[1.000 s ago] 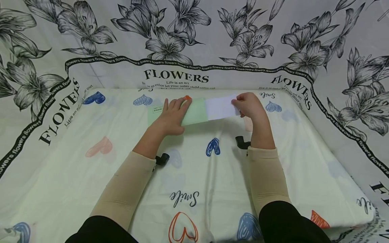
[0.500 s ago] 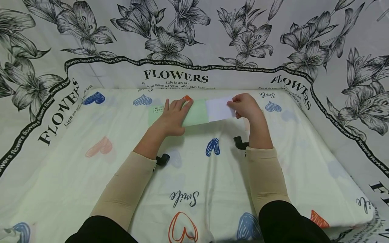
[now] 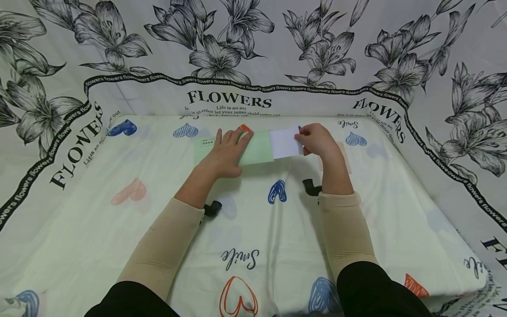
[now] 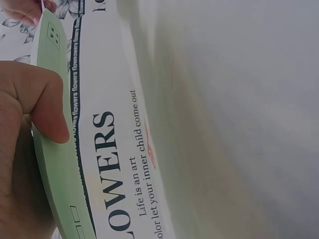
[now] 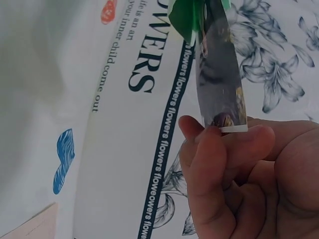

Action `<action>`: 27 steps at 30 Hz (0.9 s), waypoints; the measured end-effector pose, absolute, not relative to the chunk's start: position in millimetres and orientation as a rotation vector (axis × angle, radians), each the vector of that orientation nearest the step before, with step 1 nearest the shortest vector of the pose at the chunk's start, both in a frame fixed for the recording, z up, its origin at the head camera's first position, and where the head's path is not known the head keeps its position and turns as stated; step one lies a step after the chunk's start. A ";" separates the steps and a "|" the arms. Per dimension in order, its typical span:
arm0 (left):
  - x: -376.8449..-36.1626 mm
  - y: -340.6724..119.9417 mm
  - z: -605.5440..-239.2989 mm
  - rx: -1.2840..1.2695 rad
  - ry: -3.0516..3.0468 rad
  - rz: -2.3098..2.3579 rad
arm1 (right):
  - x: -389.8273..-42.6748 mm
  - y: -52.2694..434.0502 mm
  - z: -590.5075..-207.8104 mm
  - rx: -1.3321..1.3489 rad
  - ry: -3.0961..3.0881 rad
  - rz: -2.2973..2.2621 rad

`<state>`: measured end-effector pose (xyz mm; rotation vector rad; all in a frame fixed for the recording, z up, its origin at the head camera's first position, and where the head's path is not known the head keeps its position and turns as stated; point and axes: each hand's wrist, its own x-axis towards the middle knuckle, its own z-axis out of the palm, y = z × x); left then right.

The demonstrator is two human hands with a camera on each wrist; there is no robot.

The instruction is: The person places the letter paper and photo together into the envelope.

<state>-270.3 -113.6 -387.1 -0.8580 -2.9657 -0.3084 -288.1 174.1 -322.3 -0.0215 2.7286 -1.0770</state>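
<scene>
Head view: your right hand (image 3: 321, 143), pinching the card (image 3: 286, 143) at the right end of the envelope (image 3: 259, 149) your left hand (image 3: 222, 156) grips, has edged inward; less card shows, probably sliding in.

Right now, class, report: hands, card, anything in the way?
Left hand pinching green envelope. Right hand pinching white card, partly inside envelope. Pink paper nearby, apparently not blocking.
</scene>
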 end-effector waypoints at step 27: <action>-266.1 -108.7 -382.9 -0.892 -2.949 -0.266 | -287.8 153.9 -326.4 -0.041 2.693 -1.079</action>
